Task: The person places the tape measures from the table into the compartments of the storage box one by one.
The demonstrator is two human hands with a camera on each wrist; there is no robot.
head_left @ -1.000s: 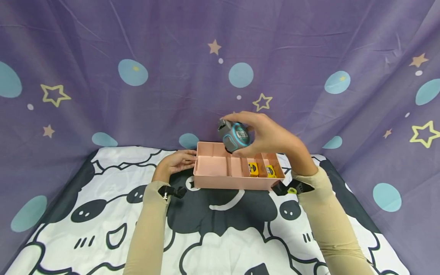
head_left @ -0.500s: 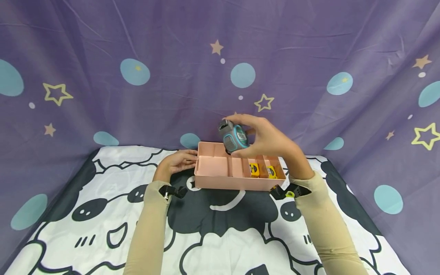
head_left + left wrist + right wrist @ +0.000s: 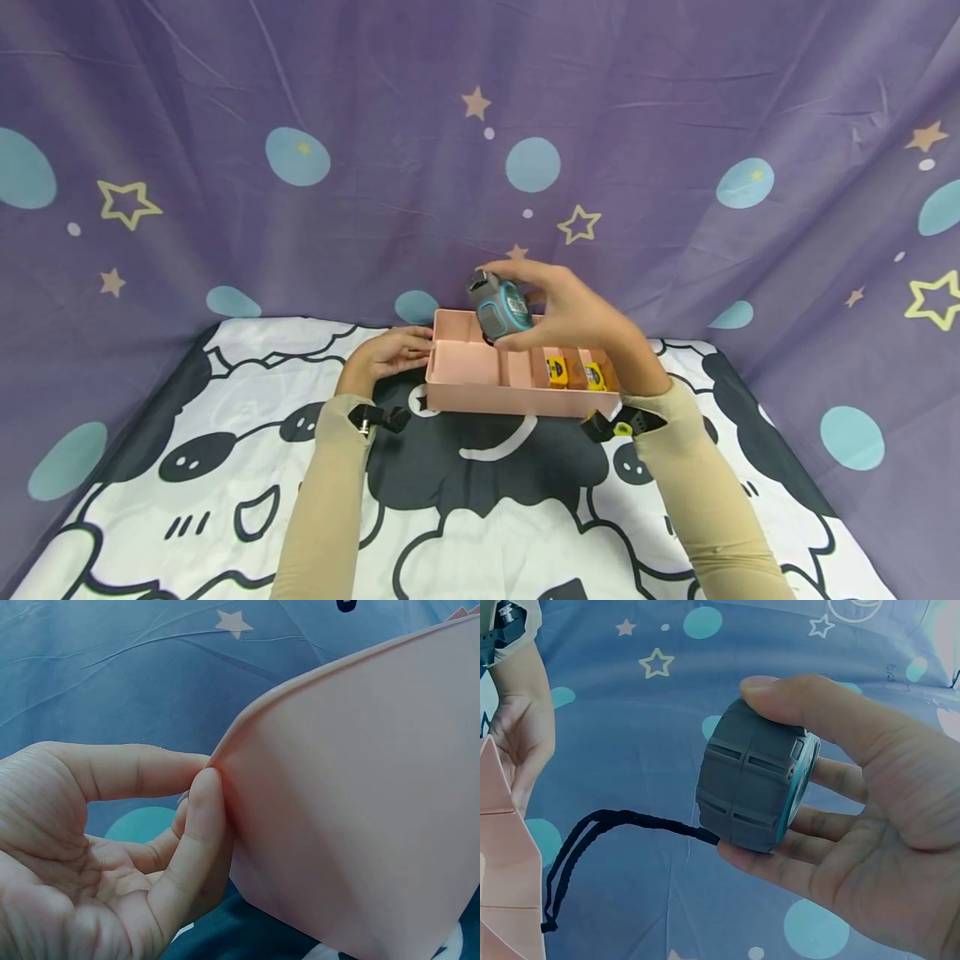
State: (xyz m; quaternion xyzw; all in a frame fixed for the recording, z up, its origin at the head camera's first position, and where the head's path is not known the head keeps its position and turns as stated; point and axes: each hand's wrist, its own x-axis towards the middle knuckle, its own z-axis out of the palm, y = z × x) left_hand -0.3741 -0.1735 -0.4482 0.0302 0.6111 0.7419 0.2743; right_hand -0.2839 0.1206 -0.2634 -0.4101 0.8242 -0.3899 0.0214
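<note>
A grey tape measure (image 3: 501, 308) with blue trim and a display-like face is held in my right hand (image 3: 573, 312), thumb and fingers around its sides. It hangs above the pink compartment box (image 3: 510, 401). A black wrist cord (image 3: 619, 817) trails from it in the right wrist view. My left hand (image 3: 386, 354) is at the box's left end; in the left wrist view, its thumb and a finger pinch the box's corner edge. Two small yellow tape measures (image 3: 557, 372) lie in the right-hand compartments. The tape measure and right hand hide part of the box's back wall.
The box stands on a black-and-white cartoon cloth (image 3: 487, 542), close to a purple curtain (image 3: 375, 208) behind it. A large compartment (image 3: 465, 362) at the box's left shows a bare floor. Black cameras (image 3: 381, 417) are strapped to both wrists.
My right hand has moved slightly down and to the left with the grey tape measure. The left hand keeps its place at the box.
</note>
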